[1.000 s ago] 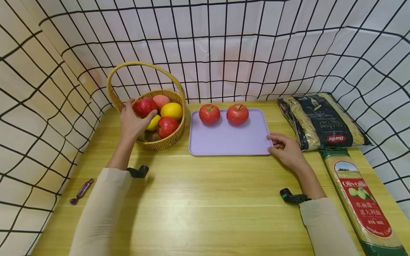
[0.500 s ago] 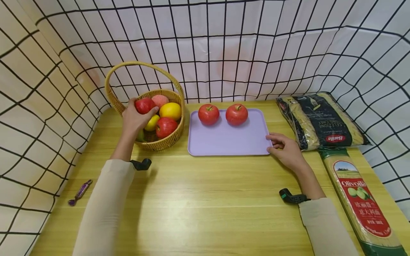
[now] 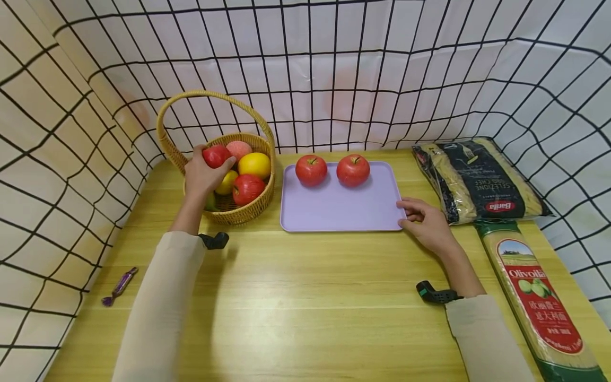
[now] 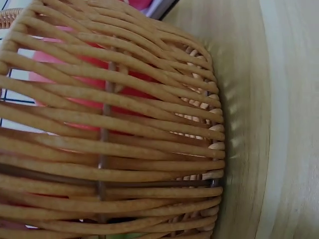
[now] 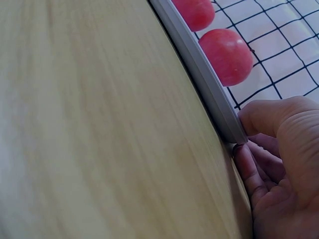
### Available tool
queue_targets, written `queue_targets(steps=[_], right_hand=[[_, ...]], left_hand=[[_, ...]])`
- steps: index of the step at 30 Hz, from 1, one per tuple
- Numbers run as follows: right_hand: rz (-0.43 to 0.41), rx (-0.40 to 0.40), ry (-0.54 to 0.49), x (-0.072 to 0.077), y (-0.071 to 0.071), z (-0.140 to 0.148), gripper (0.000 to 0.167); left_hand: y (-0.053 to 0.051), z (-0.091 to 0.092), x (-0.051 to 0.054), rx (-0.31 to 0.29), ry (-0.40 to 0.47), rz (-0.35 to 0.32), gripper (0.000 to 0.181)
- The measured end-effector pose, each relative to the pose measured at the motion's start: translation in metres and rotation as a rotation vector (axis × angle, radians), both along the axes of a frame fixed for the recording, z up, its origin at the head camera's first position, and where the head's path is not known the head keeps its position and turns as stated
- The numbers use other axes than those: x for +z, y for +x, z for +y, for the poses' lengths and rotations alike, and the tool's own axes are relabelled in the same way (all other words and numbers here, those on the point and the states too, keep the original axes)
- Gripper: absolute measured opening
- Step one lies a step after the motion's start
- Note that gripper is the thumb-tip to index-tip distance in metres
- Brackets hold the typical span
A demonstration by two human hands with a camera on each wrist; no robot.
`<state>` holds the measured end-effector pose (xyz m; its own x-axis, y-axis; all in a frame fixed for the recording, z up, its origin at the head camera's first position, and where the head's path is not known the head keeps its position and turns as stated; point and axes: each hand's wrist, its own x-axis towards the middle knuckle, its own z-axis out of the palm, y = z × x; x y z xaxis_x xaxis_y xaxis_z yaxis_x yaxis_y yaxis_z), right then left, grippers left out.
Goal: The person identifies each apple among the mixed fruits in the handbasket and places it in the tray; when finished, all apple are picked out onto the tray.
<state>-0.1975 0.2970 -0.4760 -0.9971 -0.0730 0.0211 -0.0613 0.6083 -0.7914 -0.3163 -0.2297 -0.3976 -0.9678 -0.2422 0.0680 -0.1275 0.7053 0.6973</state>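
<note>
In the head view the left hand (image 3: 200, 172) grips a red apple (image 3: 216, 156) at the left side of the wicker basket (image 3: 241, 215), its thumb on the apple's right side. The left wrist view is filled by the basket's woven wall (image 4: 114, 134), and that hand is hidden there. My right hand (image 3: 428, 225) pinches the right rim of the lilac tray (image 3: 341, 212); the right wrist view shows thumb and fingers of this hand (image 5: 284, 154) at the tray's corner (image 5: 232, 127). Two tomatoes (image 3: 311, 170) (image 3: 353, 170) stand near the tray's back edge.
The basket also holds a yellow lemon (image 3: 255, 166), another red apple (image 3: 249, 189) and a pinkish fruit (image 3: 238, 150). A pasta bag (image 3: 482, 180) and a spaghetti pack (image 3: 541, 297) lie at the right, a wrapped candy (image 3: 120, 286) at the left. A gridded sheet (image 3: 305, 74) surrounds the back.
The left hand and the apple in it have shifted slightly to the right and up. My right hand has stayed at the tray's rim.
</note>
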Motion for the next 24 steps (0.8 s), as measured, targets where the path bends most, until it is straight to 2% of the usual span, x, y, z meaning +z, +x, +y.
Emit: queue_targets(steps=[12,24], right_hand=[[-0.01,-0.012,0.019,0.0012,-0.0008,-0.001,0.047],[-0.007,-0.015,0.009,0.0016,0.0,-0.0013,0.046]], left_hand=[[0.0007,0.0032,0.0031,-0.016,0.024,0.0,0.092],[0.0051,0.0057,0.0029,-0.032,0.066,0.112,0.084]])
